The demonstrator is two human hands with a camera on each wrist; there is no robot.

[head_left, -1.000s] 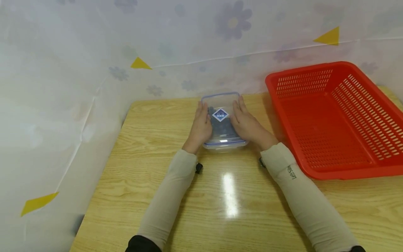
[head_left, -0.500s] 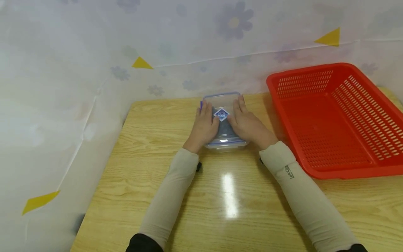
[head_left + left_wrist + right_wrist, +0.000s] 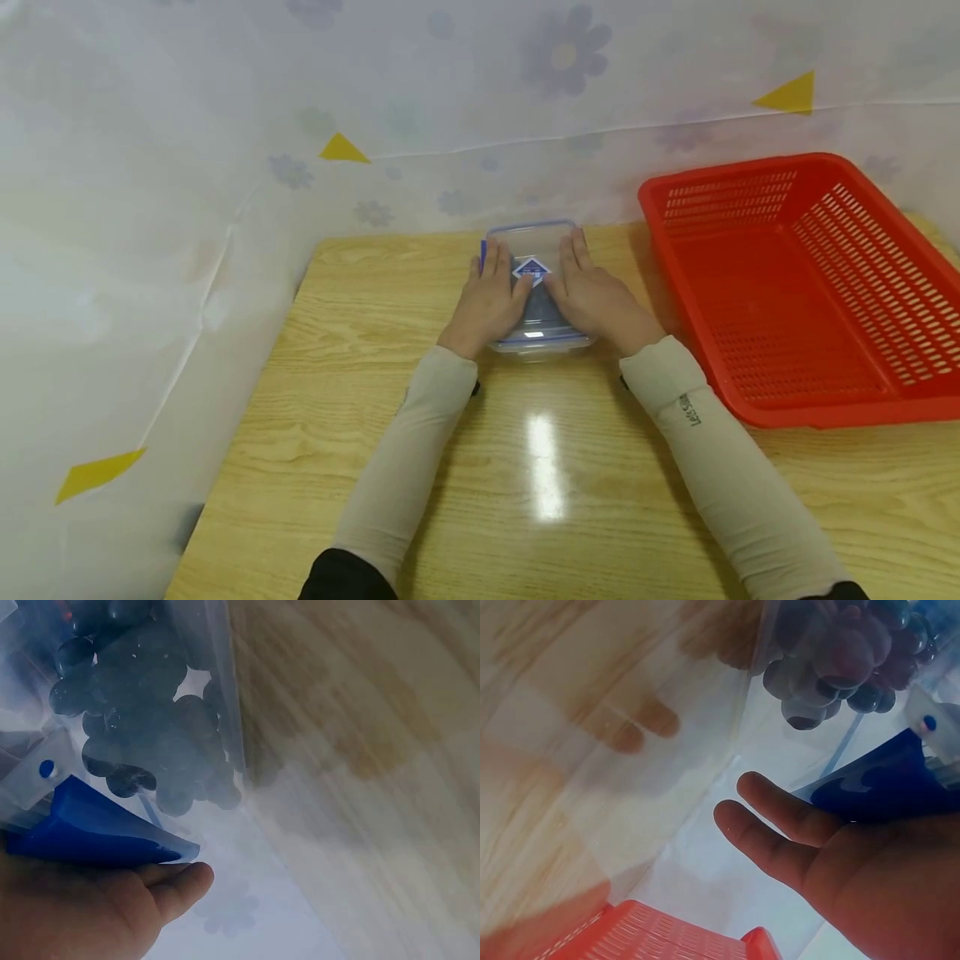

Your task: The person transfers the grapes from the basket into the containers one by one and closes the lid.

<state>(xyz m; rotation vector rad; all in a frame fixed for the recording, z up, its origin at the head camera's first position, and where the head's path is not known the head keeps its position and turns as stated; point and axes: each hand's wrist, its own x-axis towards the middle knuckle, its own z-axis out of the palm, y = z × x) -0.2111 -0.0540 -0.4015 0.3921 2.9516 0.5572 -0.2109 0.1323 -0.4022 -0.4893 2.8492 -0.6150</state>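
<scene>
A clear plastic food container (image 3: 534,343) with a blue seal line and a diamond-shaped label (image 3: 529,270) sits on the wooden table. Through its wall the left wrist view shows a bunch of dark grapes (image 3: 142,712). My left hand (image 3: 487,302) lies on the left part of the lid, fingers straight and pointing away, thumb at the label. My right hand (image 3: 596,296) mirrors it on the right, its thumb also near the label. Below the lid's edge, blue latch flaps (image 3: 105,829) stick outward beside each hand; the right wrist view shows the other blue flap (image 3: 892,780).
To the right stands a red slotted plastic basket (image 3: 772,312), close beside my right forearm. A pale flower-print sheet (image 3: 480,100) with yellow tape triangles rises behind the table (image 3: 360,350) and along its left edge.
My left hand has slid from the container's left side inward onto the lid, its thumb reaching the label, and a blue flap now shows at its left. My right hand has barely moved.
</scene>
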